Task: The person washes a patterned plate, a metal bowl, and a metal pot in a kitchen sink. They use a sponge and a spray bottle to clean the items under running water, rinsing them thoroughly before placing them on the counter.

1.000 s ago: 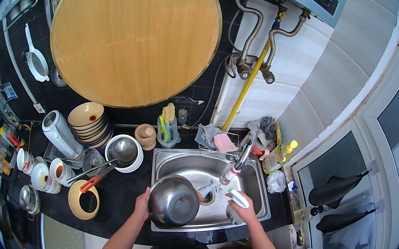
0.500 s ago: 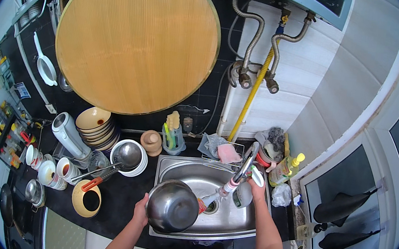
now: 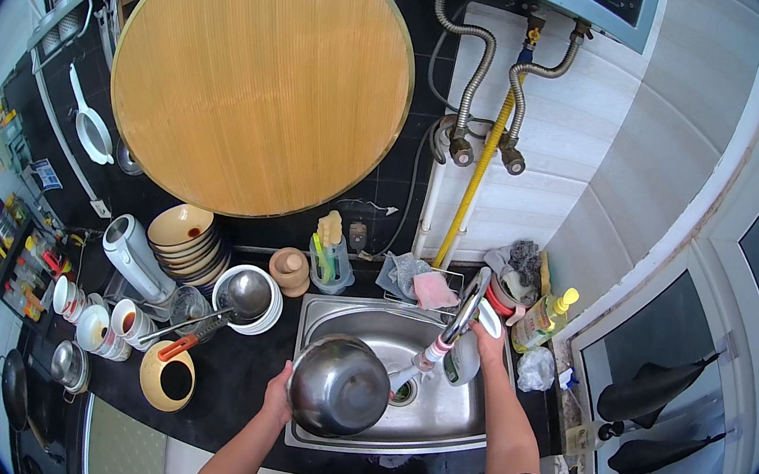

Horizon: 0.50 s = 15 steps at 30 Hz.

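The left hand grips a metal bowl, underside showing, above the left side of the sink, near the front edge of the bench; the right hand holds a clear bottle (white-topped) beside the tap.

A black-tiled wall stands behind the dark surface, meeting a pale tiled wall, with white-framed glass panels along the right side under bright light.
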Each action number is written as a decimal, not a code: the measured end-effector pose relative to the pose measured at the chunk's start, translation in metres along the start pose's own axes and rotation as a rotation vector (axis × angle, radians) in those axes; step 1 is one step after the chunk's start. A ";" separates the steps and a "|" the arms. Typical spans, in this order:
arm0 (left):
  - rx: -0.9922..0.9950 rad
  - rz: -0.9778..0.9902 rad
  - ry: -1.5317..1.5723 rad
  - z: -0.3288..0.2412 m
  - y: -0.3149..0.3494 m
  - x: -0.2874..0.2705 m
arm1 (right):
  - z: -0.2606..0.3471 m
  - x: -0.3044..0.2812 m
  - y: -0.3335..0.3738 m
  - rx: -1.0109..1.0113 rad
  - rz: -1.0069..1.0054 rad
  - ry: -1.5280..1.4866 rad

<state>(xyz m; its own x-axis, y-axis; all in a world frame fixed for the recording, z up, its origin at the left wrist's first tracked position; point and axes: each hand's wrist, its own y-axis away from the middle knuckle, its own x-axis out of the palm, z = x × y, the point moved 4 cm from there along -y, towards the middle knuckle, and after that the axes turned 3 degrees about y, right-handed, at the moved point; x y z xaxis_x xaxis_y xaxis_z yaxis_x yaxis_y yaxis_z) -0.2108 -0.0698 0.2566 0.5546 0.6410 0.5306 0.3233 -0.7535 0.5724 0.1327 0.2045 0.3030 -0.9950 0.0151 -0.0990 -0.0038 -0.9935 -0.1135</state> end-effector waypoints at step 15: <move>-0.008 0.067 0.041 -0.006 0.005 0.003 | 0.093 -0.020 0.130 -0.072 0.149 -0.104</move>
<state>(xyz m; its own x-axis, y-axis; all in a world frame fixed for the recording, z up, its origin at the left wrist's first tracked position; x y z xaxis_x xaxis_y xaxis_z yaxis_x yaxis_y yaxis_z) -0.2122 -0.0709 0.2651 0.5431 0.5949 0.5925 0.2800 -0.7936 0.5401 0.1429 0.0645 0.3822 -0.9890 -0.1467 -0.0180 0.1476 -0.9732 -0.1765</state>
